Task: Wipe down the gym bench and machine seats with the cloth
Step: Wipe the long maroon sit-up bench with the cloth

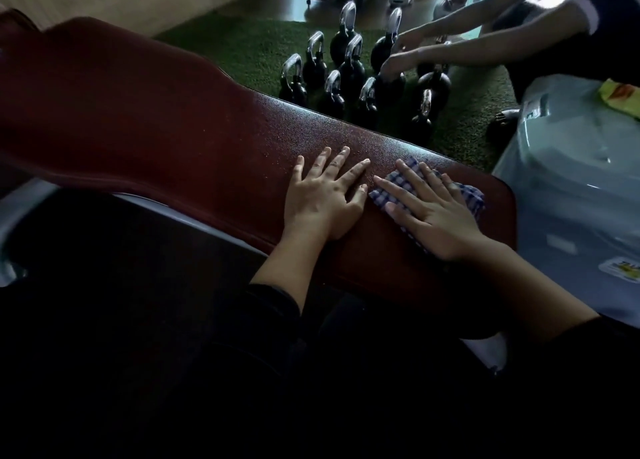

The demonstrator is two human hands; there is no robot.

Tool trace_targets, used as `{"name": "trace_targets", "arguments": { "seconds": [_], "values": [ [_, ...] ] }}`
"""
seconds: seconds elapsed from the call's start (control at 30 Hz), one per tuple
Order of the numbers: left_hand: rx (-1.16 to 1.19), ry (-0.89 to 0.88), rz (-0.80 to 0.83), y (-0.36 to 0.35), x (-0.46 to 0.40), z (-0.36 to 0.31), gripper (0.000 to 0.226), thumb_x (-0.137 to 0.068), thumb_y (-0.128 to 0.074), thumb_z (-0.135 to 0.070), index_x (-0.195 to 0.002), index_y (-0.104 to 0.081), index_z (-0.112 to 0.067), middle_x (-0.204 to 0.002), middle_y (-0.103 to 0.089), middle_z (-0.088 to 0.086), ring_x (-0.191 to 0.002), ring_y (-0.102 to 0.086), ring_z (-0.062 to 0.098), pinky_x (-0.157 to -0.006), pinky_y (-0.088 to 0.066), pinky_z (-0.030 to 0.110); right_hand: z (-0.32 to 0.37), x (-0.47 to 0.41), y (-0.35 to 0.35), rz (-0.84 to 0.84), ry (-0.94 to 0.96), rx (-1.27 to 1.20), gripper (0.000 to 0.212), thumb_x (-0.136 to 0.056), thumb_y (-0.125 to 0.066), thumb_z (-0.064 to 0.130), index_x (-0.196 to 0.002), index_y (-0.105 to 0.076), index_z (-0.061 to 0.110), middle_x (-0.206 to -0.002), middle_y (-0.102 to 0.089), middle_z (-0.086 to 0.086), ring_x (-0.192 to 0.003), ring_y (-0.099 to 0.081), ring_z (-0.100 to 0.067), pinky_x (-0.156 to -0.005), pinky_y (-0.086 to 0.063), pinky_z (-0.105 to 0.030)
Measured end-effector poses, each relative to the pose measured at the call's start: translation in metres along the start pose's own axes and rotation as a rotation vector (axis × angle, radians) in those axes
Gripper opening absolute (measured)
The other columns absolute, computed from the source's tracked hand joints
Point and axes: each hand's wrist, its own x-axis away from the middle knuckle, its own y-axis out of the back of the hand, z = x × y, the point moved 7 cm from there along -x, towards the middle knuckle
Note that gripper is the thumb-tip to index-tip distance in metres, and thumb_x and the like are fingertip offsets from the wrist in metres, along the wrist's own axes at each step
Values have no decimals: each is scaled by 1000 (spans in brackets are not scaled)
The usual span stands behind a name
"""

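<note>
No readable text showing anywhere. Grey bin [568, 195] is carrying a white label [535, 110] and a yellow-and-white sticker [623, 271], both blurring out, no letters resolving. Yellow packet [621, 98] on the bin is showing an orange mark, illegible. No numbers resolving on the kettlebells [349, 74].

Gym, padded bench [173, 122], kettlebells [349, 67], turf [242, 49]

Right hand [440, 216] flat on checked cloth [471, 195], left hand [325, 198] flat on red bench [173, 139].
</note>
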Motion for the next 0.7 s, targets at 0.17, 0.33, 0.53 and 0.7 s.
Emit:
{"name": "trace_targets", "arguments": {
  "seconds": [0.17, 0.33, 0.53, 0.7],
  "values": [
    [6, 4, -8, 2, 1, 0, 53, -98, -23, -54, -150, -12, -49, -162, -3, -15, -149, 3, 10, -119, 8, 45, -9, -41, 9, -24, -98, 32, 49, -95, -19, 64, -143, -13, 59, -160, -3, 15, -148, 2, -14, -118, 4, -39],
    [15, -3, -13, 3, 3, 1, 52, -99, -22, -56, -149, -12, -50, -161, -4, -16, -149, 3, 9, -119, 8, 43, -61, -51, 29, -52, -162, -4, 53, -95, -24, 63, -145, -31, 46, -156, -27, 8, -143, -26, -20, -113, -19, -38],
    [7, 2, -36, 2, 2, 0, 52, -99, -21, -56, -150, -12, -49, -161, -5, -15, -149, 3, 9, -118, 9, 44, -68, 13, 14, -61, -240, 83, 66, -82, -3, 70, -145, -12, 54, -161, -10, 5, -147, -11, -24, -117, -8, -45],
    [2, 8, -51, 2, 3, -2, 53, -98, -23, -55, -150, -13, -47, -161, -6, -15, -149, 2, 9, -119, 7, 45, -13, -4, 2, -27, -155, 29, 51, -94, -8, 67, -143, -2, 58, -160, 10, 14, -147, 13, -17, -116, 10, -40]
  ]
}}
